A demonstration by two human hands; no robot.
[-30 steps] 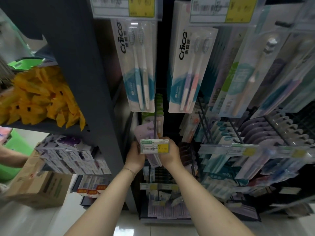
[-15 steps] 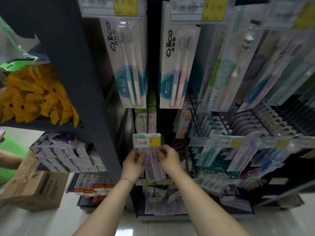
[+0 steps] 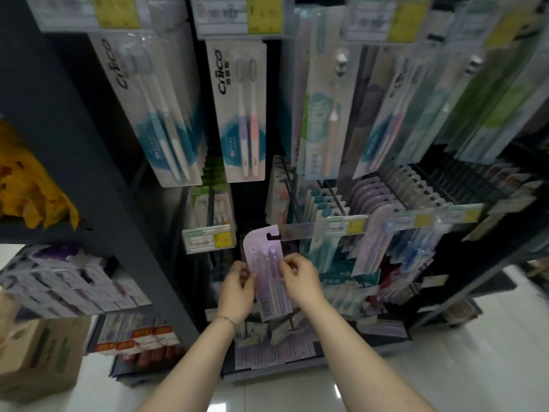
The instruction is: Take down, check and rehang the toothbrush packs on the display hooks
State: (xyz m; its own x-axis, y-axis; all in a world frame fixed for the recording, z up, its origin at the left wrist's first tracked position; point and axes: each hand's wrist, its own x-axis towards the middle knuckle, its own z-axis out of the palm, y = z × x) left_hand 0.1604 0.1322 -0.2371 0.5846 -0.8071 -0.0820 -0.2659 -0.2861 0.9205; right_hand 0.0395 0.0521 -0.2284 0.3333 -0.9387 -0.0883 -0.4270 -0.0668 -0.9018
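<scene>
A pale purple toothbrush pack (image 3: 266, 272) with a hook slot at its top is held upright in front of the display, clear of the hooks. My left hand (image 3: 236, 288) grips its left edge, and my right hand (image 3: 300, 278) pinches its right edge near the brush heads. Just up and left of the pack, a price tag (image 3: 208, 237) sits at the tip of a display hook with green-topped packs behind it. More purple packs (image 3: 372, 200) hang on hooks to the right.
Large toothbrush packs (image 3: 242, 114) hang in a row above. A dark shelf upright (image 3: 98, 162) stands at left with yellow packets and boxed goods. A cardboard box (image 3: 35, 358) sits on the white floor at lower left. Low hooks hold more packs (image 3: 267, 352).
Both hands have drawn the purple pack down and away from behind the price tag; its whole top with the hook slot now shows. The view has come closer to the display.
</scene>
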